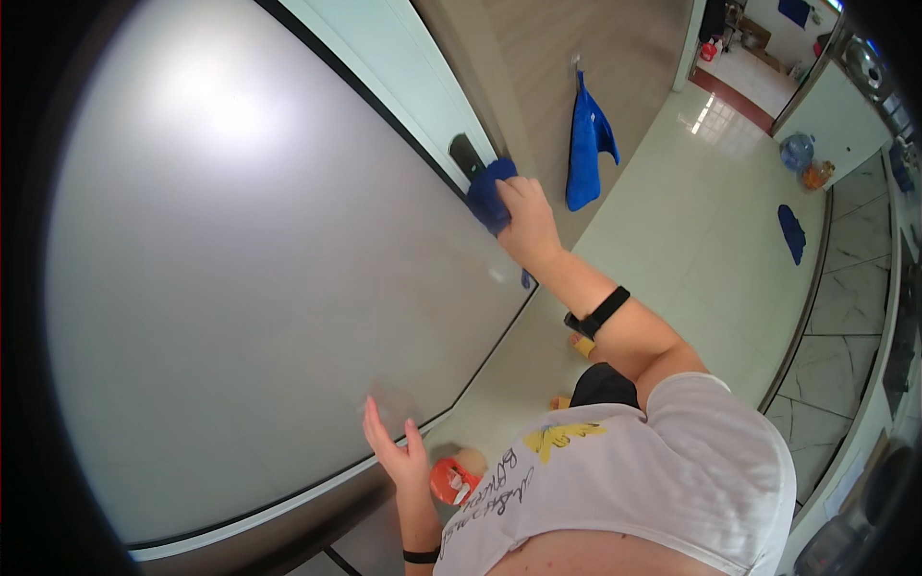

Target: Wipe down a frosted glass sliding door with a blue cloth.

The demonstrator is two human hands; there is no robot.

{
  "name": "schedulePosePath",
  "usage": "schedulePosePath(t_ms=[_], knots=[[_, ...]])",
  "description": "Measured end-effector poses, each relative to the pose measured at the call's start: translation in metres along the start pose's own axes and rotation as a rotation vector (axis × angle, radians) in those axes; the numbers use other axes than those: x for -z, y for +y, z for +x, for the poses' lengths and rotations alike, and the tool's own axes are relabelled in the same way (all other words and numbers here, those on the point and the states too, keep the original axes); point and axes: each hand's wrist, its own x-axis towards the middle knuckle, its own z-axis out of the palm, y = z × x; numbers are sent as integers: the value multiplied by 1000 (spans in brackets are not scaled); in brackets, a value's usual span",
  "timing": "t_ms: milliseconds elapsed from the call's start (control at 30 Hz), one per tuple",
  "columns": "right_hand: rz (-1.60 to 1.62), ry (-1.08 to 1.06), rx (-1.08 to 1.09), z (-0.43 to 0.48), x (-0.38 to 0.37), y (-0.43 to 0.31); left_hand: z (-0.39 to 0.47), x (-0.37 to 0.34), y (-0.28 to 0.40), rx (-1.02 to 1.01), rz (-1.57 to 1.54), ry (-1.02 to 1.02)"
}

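My right hand (529, 219) grips a bundled dark blue cloth (490, 196). The cloth presses against the white door frame (382, 72), just below a dark recessed handle or lock plate (467, 155). A large frosted glass panel (274, 309), edged with a black seal, fills the left of the view. Near the panel's lower edge, my left hand (396, 450) is raised with fingers and thumb apart, holding nothing. Whether its fingertips touch the glass I cannot tell.
A bright blue cloth (589, 151) hangs from a wall hook. Another dark blue cloth (792, 234) lies on the tiled floor (684, 209), near a large clear bottle (797, 151) and an orange-filled container (817, 175). A red plastic item (454, 482) is beside my left wrist. An open doorway (749, 65) stands beyond.
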Motion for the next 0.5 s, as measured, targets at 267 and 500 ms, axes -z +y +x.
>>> schedulePosePath(t_ms=[267,500], knots=[[37,-7,-127,-9,-6,27,0,-5,-4,-4,-25,4],[157,141,3,3,-8,-9,5,-2,-6,5,28,43]])
